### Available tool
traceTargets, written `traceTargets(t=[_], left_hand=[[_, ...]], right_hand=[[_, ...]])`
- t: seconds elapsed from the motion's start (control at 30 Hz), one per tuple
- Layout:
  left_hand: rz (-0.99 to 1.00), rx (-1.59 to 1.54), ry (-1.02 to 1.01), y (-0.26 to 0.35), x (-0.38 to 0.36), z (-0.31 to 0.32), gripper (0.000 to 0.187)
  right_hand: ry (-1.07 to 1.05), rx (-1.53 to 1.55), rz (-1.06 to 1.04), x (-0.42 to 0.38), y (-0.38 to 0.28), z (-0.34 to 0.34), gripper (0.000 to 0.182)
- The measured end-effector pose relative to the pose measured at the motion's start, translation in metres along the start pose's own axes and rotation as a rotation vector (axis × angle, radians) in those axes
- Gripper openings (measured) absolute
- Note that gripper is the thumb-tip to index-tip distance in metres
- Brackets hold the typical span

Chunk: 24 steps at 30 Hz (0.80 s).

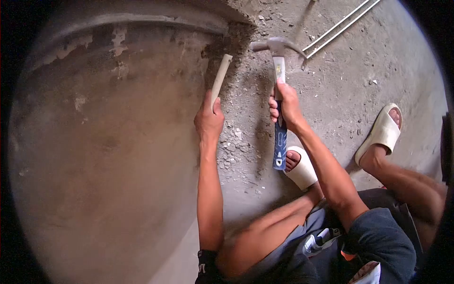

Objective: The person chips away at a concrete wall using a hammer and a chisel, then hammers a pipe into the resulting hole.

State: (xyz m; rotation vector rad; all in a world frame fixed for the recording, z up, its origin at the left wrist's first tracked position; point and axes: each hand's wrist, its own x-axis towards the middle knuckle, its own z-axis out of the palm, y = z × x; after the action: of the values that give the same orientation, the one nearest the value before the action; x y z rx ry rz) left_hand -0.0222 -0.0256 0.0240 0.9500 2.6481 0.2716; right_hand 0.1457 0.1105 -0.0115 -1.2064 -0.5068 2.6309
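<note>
My left hand point(209, 120) is closed around a pale, narrow bar point(221, 80) whose far end points up toward the broken foot of the wall; its lower end is hidden in my fist. In my right hand point(289, 105) is a claw hammer point(279, 66), gripped partway up its blue and white handle. The metal head is at the top, with the claw to the right and the striking face toward the bar. Hammer and bar are apart in the picture.
A stained brown-grey wall point(109, 142) fills the left side. Rubble point(234, 142) lies along its foot on the rough grey floor point(331, 109). Two thin white rods point(340, 28) lie at the upper right. My feet wear cream slides point(380, 130).
</note>
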Motion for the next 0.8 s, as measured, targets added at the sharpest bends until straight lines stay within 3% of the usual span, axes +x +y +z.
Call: traceTargets(t=[0.13,0.23,0.4,0.6,0.7,0.8], left_hand=[[-0.08,0.082,-0.023,-0.003,0.015,-0.002,0.039],[-0.099,-0.128,-0.16,-0.005,0.019,0.0,0.029],[-0.078,-0.199,-0.026,0.004,-0.005,-0.011,0.032],[-0.019,0.152,0.02,0.011,0.019,-0.013,0.037],[0.021,0.22,0.089,-0.006,0.027,-0.003,0.038],[-0.032,0.253,0.021,-0.001,0.03,-0.009,0.04]], right_hand=[[-0.015,-0.131,-0.1,0.006,-0.004,0.013,0.044],[-0.05,-0.216,-0.124,0.007,-0.005,0.02,0.045],[-0.034,-0.309,-0.263,0.007,-0.005,0.011,0.044],[0.082,-0.315,-0.406,0.01,0.008,0.021,0.043],[0.066,-0.327,-0.437,0.019,0.019,0.022,0.041],[0.057,-0.375,-0.452,0.018,0.019,0.027,0.04]])
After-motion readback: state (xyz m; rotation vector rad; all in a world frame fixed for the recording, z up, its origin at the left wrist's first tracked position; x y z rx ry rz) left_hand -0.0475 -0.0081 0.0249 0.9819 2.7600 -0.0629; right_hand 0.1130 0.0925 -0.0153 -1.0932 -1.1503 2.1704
